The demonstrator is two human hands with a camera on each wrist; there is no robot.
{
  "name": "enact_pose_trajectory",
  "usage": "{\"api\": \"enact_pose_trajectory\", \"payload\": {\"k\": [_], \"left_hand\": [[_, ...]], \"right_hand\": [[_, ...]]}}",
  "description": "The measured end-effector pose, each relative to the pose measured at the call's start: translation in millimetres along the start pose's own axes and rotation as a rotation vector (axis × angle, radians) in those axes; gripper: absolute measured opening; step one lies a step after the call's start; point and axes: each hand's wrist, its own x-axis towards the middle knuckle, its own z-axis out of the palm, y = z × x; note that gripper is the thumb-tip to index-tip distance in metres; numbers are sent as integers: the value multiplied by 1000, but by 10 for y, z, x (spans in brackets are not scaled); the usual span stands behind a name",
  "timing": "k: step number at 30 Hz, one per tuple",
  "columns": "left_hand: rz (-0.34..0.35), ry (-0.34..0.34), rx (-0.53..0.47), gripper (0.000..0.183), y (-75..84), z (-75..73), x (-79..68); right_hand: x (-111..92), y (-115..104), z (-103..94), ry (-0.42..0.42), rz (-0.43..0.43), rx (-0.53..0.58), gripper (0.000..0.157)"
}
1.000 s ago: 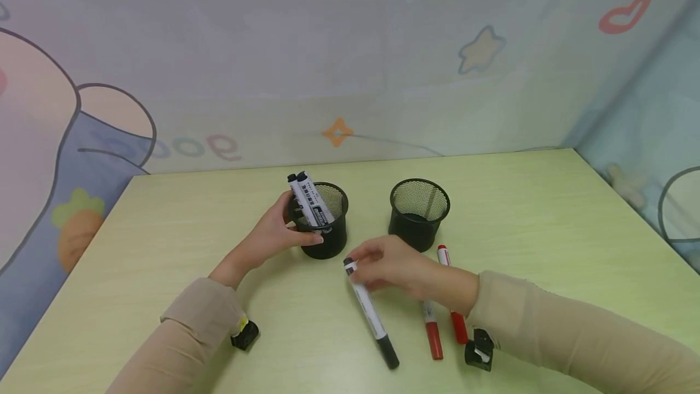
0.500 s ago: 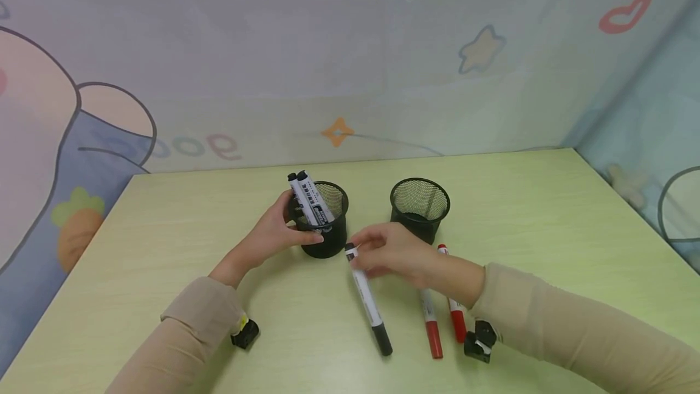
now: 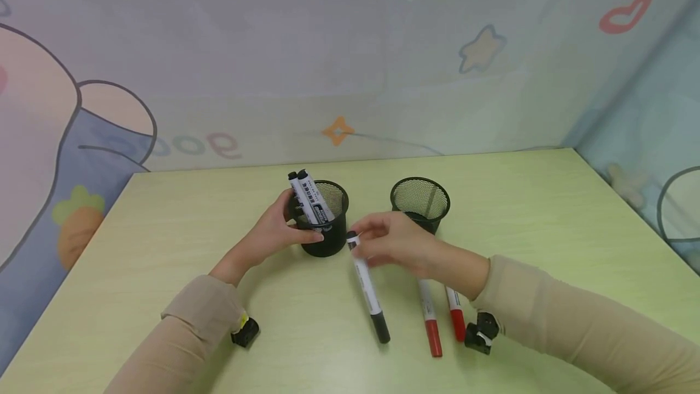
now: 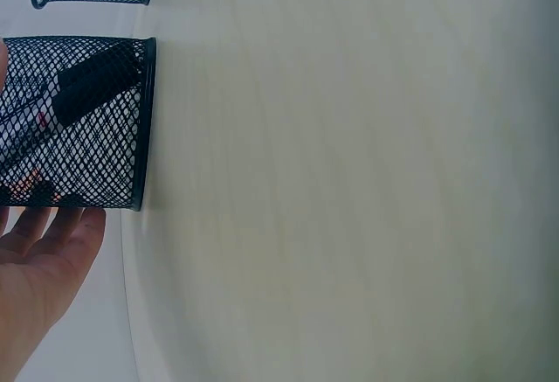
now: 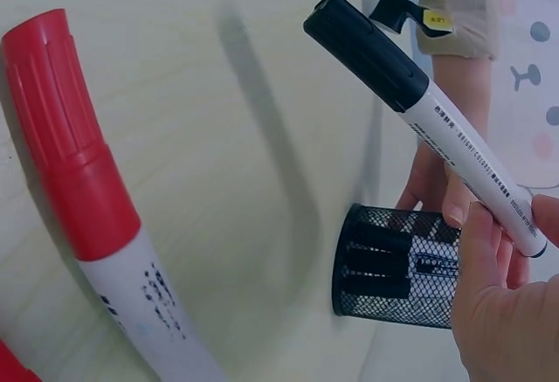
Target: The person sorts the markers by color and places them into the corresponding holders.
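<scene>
My left hand (image 3: 268, 227) grips the left black mesh pen cup (image 3: 335, 239) around its near side, thumb across the front. White markers with black ends (image 3: 312, 196) lean inside that cup, and their black caps (image 4: 96, 80) show through the mesh in the left wrist view. Just right of the cup, my right hand (image 3: 401, 242) pinches a white marker with a black cap (image 3: 367, 287) near its plain end. The cap points down toward me. In the right wrist view, that marker (image 5: 476, 155) is off the table, its shadow lying apart from it.
A second black mesh pen cup (image 3: 420, 199) stands behind my right hand, which hides part of it. Two red-capped markers, one left (image 3: 433, 336) and one right (image 3: 457, 324), lie under my right forearm. A printed cloth (image 3: 273, 65) hangs behind the table.
My right hand has risen and moved slightly away from me with the black-capped marker, bringing its top end near the left cup's side. The left hand and its cup stay put.
</scene>
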Motion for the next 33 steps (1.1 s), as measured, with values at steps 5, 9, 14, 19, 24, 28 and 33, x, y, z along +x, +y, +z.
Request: {"api": "enact_pose_trajectory", "payload": {"k": [5, 9, 14, 19, 24, 28, 33], "left_hand": [[-3, 0, -7, 92, -2, -5, 2], [-3, -1, -9, 92, -1, -5, 4], [-3, -1, -10, 91, 7, -1, 1], [-9, 1, -8, 90, 12, 1, -6], [-18, 2, -1, 91, 10, 2, -14], [-25, 0, -2, 92, 11, 2, -18], [-24, -4, -10, 92, 10, 1, -20]], "right_hand": [[-9, -80, -22, 13, -15, -4, 40], [-17, -152, -34, 18, -35, -13, 40], [-23, -219, -53, 9, -58, -3, 41], [-9, -247, -63, 8, -61, 21, 41], [-6, -277, -67, 13, -74, 12, 43], [7, -309, -80, 20, -91, -6, 42], [24, -349, -101, 30, -110, 1, 38]]}}
